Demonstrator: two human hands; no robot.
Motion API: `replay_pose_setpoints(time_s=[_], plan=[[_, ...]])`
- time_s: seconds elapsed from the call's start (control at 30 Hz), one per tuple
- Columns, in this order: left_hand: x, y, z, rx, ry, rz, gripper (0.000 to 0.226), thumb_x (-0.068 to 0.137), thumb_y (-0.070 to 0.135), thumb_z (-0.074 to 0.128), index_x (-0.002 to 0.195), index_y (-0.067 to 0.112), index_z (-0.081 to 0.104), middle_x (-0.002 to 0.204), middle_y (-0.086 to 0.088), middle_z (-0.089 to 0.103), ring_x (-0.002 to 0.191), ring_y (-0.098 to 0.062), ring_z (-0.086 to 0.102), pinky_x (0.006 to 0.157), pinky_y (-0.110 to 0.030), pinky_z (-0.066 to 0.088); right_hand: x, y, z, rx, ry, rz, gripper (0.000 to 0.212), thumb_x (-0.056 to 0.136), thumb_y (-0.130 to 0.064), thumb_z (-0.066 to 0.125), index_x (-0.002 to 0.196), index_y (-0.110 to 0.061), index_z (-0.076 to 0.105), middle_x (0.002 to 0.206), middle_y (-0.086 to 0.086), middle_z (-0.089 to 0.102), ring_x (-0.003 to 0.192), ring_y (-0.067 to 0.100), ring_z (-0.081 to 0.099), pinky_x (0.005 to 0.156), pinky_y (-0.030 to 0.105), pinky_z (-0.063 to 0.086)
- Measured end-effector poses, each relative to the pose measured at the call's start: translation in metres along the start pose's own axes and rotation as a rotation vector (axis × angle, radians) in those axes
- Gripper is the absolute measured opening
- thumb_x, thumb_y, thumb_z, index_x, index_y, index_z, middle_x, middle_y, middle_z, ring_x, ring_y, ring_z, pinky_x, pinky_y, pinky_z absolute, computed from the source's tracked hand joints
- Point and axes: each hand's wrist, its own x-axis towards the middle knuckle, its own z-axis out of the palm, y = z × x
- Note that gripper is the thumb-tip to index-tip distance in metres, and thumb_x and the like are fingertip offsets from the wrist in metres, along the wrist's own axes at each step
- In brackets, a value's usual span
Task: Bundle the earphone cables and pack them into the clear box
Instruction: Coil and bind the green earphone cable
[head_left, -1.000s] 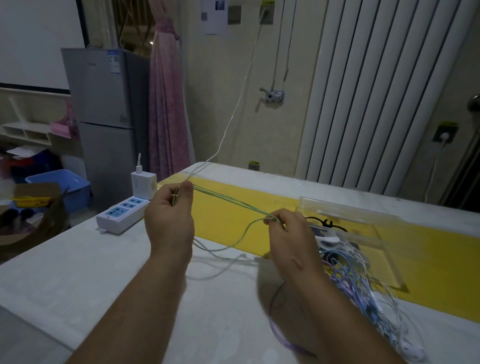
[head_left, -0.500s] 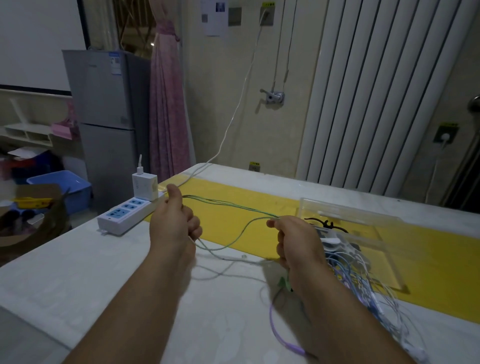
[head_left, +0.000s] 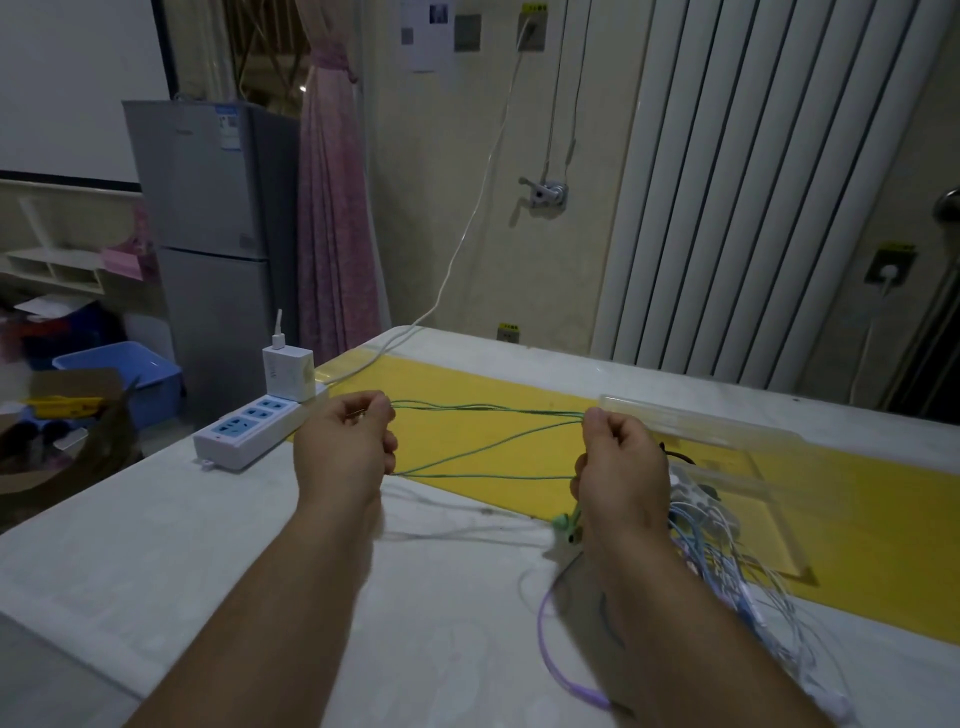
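At centre frame, the left hand (head_left: 343, 452) and right hand (head_left: 621, 462) pinch a thin green earphone cable (head_left: 483, 449) in curled fingers, seemingly several strands stretched between them, above the white desk (head_left: 182, 545)

Left hand (head_left: 345, 451) and right hand (head_left: 618, 457) each pinch the green earphone cable (head_left: 483, 441), several strands stretched between them above the surface (head_left: 208, 545). Green earbuds (head_left: 567, 526) dangle below right hand. Clear box (head_left: 737, 457) sits just right of it, tangled cables (head_left: 727, 566) spilling out; power strip (head_left: 254, 423) far left.
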Motion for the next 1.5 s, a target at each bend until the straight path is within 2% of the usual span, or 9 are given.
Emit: replay_pose_setpoints(time_s=[0.13, 0.27, 0.5, 0.63, 0.8, 1.0, 1.2, 1.33, 1.5], plan=[[-0.001, -0.005, 0.003, 0.196, 0.04, 0.111, 0.013, 0.096, 0.021, 0.056, 0.096, 0.013, 0.066, 0.079, -0.007, 0.066, 0.055, -0.014, 0.053, 0.047, -0.025, 0.044, -0.006, -0.005, 0.0, -0.014, 0.031, -0.069, 0.026, 0.099, -0.041, 0.045, 0.086, -0.02, 0.055, 0.064, 0.002, 0.045, 0.06, 0.02, 0.038, 0.06, 0.038, 0.034], [0.001, -0.008, 0.003, 0.249, 0.072, 0.045, 0.037, 0.099, 0.038, 0.046, 0.082, 0.008, 0.061, 0.07, -0.008, 0.06, 0.056, -0.019, 0.056, 0.052, -0.029, 0.045, -0.018, -0.013, 0.002, -0.091, 0.009, -0.169, 0.026, 0.101, -0.034, 0.042, 0.086, -0.016, 0.051, 0.065, -0.003, 0.046, 0.059, 0.014, 0.039, 0.057, 0.033, 0.032], [0.004, 0.003, 0.005, -0.326, 0.091, -0.324, 0.039, 0.098, 0.045, 0.044, 0.078, 0.013, 0.048, 0.059, -0.003, 0.041, 0.056, -0.019, 0.054, 0.055, -0.031, 0.049, -0.02, -0.011, 0.004, -0.202, -0.046, -0.181, 0.023, 0.1, -0.036, 0.043, 0.086, -0.02, 0.051, 0.06, -0.005, 0.045, 0.057, 0.015, 0.041, 0.057, 0.034, 0.032], [0.01, 0.0, 0.0, -0.532, 0.031, -0.464, 0.035, 0.093, 0.044, 0.055, 0.072, 0.017, 0.049, 0.048, 0.003, 0.035, 0.048, -0.013, 0.046, 0.045, -0.023, 0.039, -0.018, -0.009, 0.005, -0.17, -0.107, -0.1, 0.02, 0.1, -0.034, 0.045, 0.089, -0.019, 0.054, 0.057, -0.003, 0.053, 0.05, 0.012, 0.043, 0.056, 0.029, 0.032], [0.013, 0.0, 0.001, -0.761, -0.064, -0.453, 0.021, 0.098, 0.023, 0.051, 0.081, 0.011, 0.055, 0.046, 0.004, 0.04, 0.036, -0.005, 0.045, 0.041, -0.016, 0.041, -0.012, -0.002, 0.005, -0.106, -0.161, 0.046, 0.023, 0.099, -0.04, 0.045, 0.087, -0.024, 0.054, 0.055, 0.0, 0.047, 0.046, 0.015, 0.036, 0.055, 0.032, 0.03], [0.018, -0.003, -0.003, -0.902, 0.033, -0.594, 0.04, 0.1, 0.036, 0.045, 0.066, 0.016, 0.041, 0.044, 0.004, 0.035, 0.031, -0.009, 0.041, 0.043, -0.016, 0.045, -0.004, 0.001, 0.0, -0.131, -0.134, 0.111, 0.036, 0.095, -0.039, 0.053, 0.073, -0.012, 0.062, 0.052, -0.005, 0.039, 0.053, 0.018, 0.032, 0.055, 0.029, 0.021], [0.019, -0.001, 0.0, -0.958, -0.025, -0.469, 0.017, 0.1, 0.015, 0.047, 0.085, 0.01, 0.054, 0.06, 0.001, 0.042, 0.047, -0.007, 0.044, 0.046, -0.019, 0.041, -0.012, -0.006, 0.001, -0.208, -0.202, 0.071, 0.046, 0.088, -0.044, 0.063, 0.063, -0.005, 0.063, 0.039, -0.007, 0.037, 0.052, 0.021, 0.036, 0.055, 0.029, 0.025], [0.013, 0.003, 0.002, -0.889, -0.081, -0.425, 0.012, 0.097, 0.018, 0.054, 0.092, 0.012, 0.063, 0.065, 0.002, 0.052, 0.055, -0.007, 0.054, 0.059, -0.022, 0.043, -0.016, -0.006, 0.004, -0.251, -0.26, 0.02, 0.046, 0.081, -0.034, 0.071, 0.06, 0.001, 0.05, 0.063, 0.012, 0.051, 0.061, 0.021, 0.042, 0.059, 0.032, 0.029], [0.013, -0.001, -0.002, -0.824, -0.108, -0.503, 0.021, 0.098, 0.029, 0.05, 0.086, 0.014, 0.057, 0.047, 0.007, 0.024, 0.035, -0.004, 0.022, 0.033, -0.016, 0.018, -0.015, 0.001, 0.003, -0.361, -0.234, -0.094, 0.038, 0.078, -0.022, 0.068, 0.057, -0.014, 0.038, 0.056, 0.002, 0.036, 0.056, 0.02, 0.034, 0.058, 0.032, 0.03]])
